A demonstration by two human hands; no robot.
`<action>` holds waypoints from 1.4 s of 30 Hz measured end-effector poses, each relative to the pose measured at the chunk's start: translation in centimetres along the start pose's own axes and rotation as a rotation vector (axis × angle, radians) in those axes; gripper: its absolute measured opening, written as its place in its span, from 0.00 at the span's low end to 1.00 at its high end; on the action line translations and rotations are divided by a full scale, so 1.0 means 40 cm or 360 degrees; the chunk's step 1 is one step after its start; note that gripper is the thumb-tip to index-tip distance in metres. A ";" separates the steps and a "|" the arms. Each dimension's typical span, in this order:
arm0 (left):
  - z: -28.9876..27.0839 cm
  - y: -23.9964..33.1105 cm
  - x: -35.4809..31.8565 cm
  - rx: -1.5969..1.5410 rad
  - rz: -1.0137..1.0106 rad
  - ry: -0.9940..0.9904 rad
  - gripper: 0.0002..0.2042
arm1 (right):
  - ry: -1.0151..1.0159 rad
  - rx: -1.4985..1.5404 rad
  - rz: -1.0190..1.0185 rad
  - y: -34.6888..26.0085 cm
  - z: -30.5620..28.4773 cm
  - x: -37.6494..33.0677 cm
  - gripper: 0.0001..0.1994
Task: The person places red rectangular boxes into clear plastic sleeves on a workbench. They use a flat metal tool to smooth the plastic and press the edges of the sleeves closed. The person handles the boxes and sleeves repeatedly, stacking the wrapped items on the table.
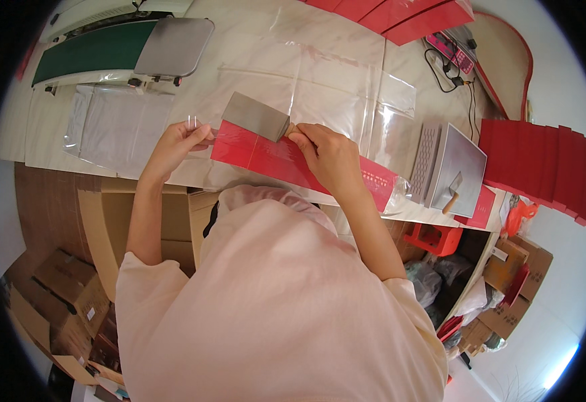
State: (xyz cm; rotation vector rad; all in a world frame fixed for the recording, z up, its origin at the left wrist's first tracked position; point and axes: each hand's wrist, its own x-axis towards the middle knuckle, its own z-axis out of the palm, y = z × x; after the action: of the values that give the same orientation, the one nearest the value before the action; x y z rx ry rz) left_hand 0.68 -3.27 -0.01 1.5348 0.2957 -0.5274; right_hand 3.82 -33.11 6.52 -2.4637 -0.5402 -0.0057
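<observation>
A long red box (273, 159), partly wrapped in clear plastic film, lies slantwise along the near edge of the table. My left hand (180, 149) pinches at its left end, apparently on the clear film there. My right hand (328, 153) is closed over the middle of the box, the fingers round the short end of a wide, flat grey tool that looks like a scraper (254, 115). The tool's grey plate rests on or just above the box's left part. Most of its handle is hidden in my fingers.
Clear plastic sheets (124, 124) lie left and behind the box. A green conveyor belt (95, 53) stands at far left. At right are a silver box (464, 164) bearing a wooden-handled tool, and stacked red boxes (541, 161). Below the table sits an open cardboard box (102, 228).
</observation>
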 end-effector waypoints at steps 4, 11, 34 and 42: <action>0.003 0.004 -0.002 -0.0047 -0.0015 0.0022 0.17 | 0.0066 -0.0021 0.0056 -0.002 -0.006 -0.012 0.10; 0.007 0.016 -0.005 0.0002 -0.0009 0.0017 0.19 | 0.0149 -0.0068 0.0264 0.038 -0.040 -0.078 0.10; 0.014 -0.005 -0.005 -0.0069 0.0013 0.0072 0.19 | 0.0223 -0.0234 0.0288 -0.088 0.040 -0.254 0.08; 0.015 -0.007 0.001 -0.0038 -0.0005 0.0068 0.19 | 0.0199 -0.0258 0.0203 -0.103 0.081 -0.214 0.07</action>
State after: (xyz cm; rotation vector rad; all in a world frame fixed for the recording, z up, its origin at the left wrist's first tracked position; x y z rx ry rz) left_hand 0.48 -3.83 -0.26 1.5238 0.3364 -0.4924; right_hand -6.00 -31.49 5.12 -2.6298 -0.3399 -0.1565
